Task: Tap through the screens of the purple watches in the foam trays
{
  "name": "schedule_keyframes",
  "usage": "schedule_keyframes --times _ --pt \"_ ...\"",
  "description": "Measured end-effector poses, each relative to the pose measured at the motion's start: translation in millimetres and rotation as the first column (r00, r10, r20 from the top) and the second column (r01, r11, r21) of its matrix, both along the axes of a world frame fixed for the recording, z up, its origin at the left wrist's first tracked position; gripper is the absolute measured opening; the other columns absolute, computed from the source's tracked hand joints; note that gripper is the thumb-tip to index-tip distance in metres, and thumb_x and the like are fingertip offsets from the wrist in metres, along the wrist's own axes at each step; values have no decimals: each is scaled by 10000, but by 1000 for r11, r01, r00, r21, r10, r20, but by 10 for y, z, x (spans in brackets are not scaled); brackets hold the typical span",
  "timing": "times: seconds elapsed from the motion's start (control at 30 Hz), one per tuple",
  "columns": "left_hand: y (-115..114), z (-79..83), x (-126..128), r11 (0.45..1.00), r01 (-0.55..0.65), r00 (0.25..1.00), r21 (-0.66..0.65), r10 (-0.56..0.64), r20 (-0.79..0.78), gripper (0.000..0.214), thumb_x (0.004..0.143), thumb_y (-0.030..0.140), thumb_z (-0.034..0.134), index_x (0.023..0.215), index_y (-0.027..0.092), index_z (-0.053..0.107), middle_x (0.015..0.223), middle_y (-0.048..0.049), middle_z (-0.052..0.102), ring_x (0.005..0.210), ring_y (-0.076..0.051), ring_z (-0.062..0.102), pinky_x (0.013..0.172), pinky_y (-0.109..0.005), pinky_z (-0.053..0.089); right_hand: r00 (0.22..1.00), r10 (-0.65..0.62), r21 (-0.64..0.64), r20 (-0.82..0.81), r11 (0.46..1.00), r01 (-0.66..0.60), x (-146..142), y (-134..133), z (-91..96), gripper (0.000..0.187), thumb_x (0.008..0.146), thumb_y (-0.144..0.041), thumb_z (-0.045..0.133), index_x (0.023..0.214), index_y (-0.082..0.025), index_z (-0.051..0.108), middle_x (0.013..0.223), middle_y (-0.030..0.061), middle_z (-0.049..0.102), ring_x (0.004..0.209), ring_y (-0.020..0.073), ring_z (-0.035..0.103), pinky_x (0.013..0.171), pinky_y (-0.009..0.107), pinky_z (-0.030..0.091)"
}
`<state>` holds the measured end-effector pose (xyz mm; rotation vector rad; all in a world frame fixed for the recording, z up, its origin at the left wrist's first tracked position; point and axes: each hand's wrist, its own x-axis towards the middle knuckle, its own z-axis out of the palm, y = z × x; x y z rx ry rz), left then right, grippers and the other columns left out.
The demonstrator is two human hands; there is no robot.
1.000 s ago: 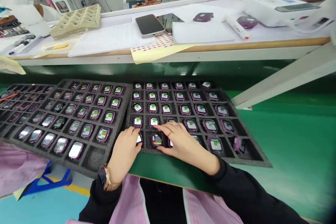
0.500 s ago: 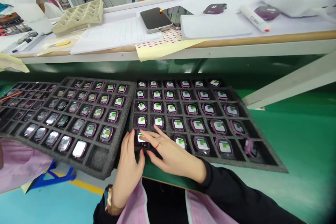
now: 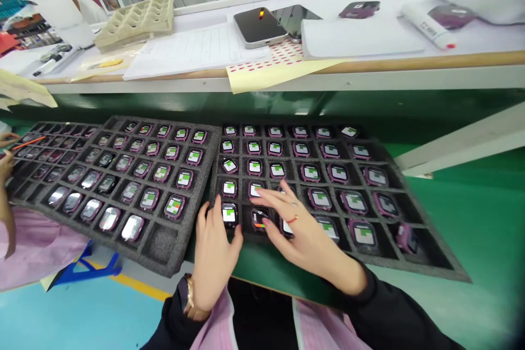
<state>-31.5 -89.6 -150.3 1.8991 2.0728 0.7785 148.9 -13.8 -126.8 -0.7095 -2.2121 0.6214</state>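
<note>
Shifted since the last frame, head view: your R hand [image 3: 303, 235] is now off the front-left corner slot and over the next one along, while your L hand [image 3: 215, 246] stays by the corner. Co-worker's hand [image 3: 5, 167] now shows at the far-left edge, near a thin orange stick [image 3: 28, 143]. Your R thumb + fingers are well apart over a purple-framed, squarish, dark-screen watch w/ a red-orange-green band [image 3: 260, 217], which is in its slot; thumb tip's at its R edge, can't tell if touching. Your L thumb + fingers are parted loosely around a purple-framed, squarish watch w/ a lit white-and-green screen [image 3: 229, 213], in the corner slot; can't tell if they touch its sides. Both are in the front row of a dark-grey, gridded foam tray [image 3: 445, 248], more watches in rows behind. Just L of it: a 2nd dark-grey foam tray [image 3: 184, 235], also w/ watches. Beyond, on a white-edged bench [image 3: 389, 77]: flat black phone [image 3: 260, 27].
</note>
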Motion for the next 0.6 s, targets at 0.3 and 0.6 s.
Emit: schedule_keyframes --times 0.3,0.6 --pt "126 17 20 1000 27 993 4 -27 -117 635 925 284 635 1455 129 320 1255 -145 544 1297 -327 387 1099 -530 403 998 -54 -85 29 995 57 290 -237 -104 544 1030 -95 373 1548 -215 258 1278 88 611 1323 261 441 1192 647 174" --pt "32 57 21 990 19 996 -142 -5 95 605 899 172 660 1425 283 381 1275 -70 520 1177 -249 515 1064 -493 412 996 86 -80 -38 993 -89 31 -194 -131 587 1029 -93 364 1571 -219 180 1413 98 513 1390 247 357 1203 622 174"
